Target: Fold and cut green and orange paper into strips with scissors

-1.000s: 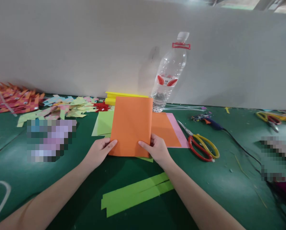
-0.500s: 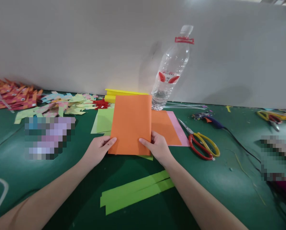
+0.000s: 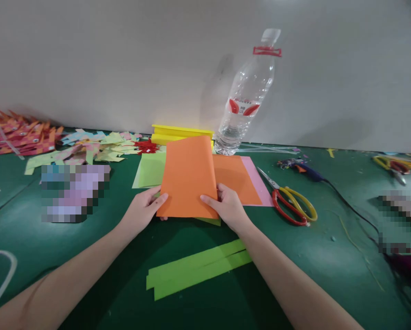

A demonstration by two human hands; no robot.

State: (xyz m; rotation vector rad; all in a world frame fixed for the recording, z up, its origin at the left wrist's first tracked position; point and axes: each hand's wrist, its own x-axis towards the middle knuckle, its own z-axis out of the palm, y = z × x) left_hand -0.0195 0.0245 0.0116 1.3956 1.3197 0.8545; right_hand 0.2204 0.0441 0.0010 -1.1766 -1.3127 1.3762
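A folded sheet of orange paper (image 3: 189, 178) is held up between both hands, its fold along the right side. My left hand (image 3: 144, 207) pinches the lower left edge, thumb in front and fingers behind. At the lower right, my right hand (image 3: 229, 206) grips it the same way, thumb on the front face. Behind it lie green paper (image 3: 151, 169), another orange sheet (image 3: 236, 178) and a pink sheet (image 3: 256, 178). Light green paper strips (image 3: 198, 270) rest on the table between my forearms. Scissors (image 3: 288, 197) with red and yellow handles lie to the right.
A clear plastic bottle (image 3: 243, 101) leans at the wall beside folded yellow paper (image 3: 178, 133). Paper cutouts (image 3: 85, 145) and red-orange woven pieces (image 3: 19, 135) are heaped at back left. A blue-handled tool (image 3: 310, 172) trails a cable on the right. Blurred-out objects lie on both sides.
The orange paper has tilted slightly, its top right corner shifting left and its right fold now slanting. Both hands keep their hold at the lower edges. The view has shifted a little.
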